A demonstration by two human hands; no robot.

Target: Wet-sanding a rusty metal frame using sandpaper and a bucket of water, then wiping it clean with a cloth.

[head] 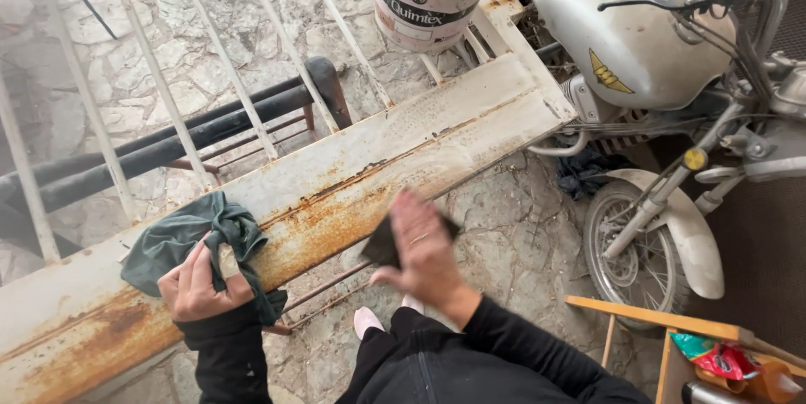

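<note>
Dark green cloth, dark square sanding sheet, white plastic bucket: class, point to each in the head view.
dark green cloth (180,236), head view, on its bunched folds over the rusty frame.
dark square sanding sheet (382,246), head view, on its exposed left corner.
white plastic bucket (428,1), head view, on its side wall.

green rag (189,236), white beam (403,139) — orange rust
</note>
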